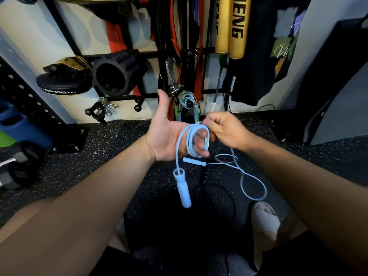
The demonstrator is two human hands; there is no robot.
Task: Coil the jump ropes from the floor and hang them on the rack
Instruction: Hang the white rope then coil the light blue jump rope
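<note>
A light blue jump rope [196, 136] is wound in several loops round the fingers of my left hand [169, 136], palm up, thumb raised. One pale blue handle [182, 189] dangles below that hand. The other handle [194, 161] lies on the floor, and loose rope [253, 188] trails over the floor to the right. My right hand [225, 130] pinches the rope beside the coil. A black jump rope [215, 188] with a purple-banded handle lies on the floor below. On a peg of the black rack [151, 95] hangs a coiled rope with green handles [186, 102].
The rack holds a black foam roller [115, 74], a round pad [63, 84], resistance bands [175, 36] and gold pads [231, 26]. A perforated black upright [23, 90] stands left. My sandalled foot [264, 220] is on the speckled rubber floor [119, 140].
</note>
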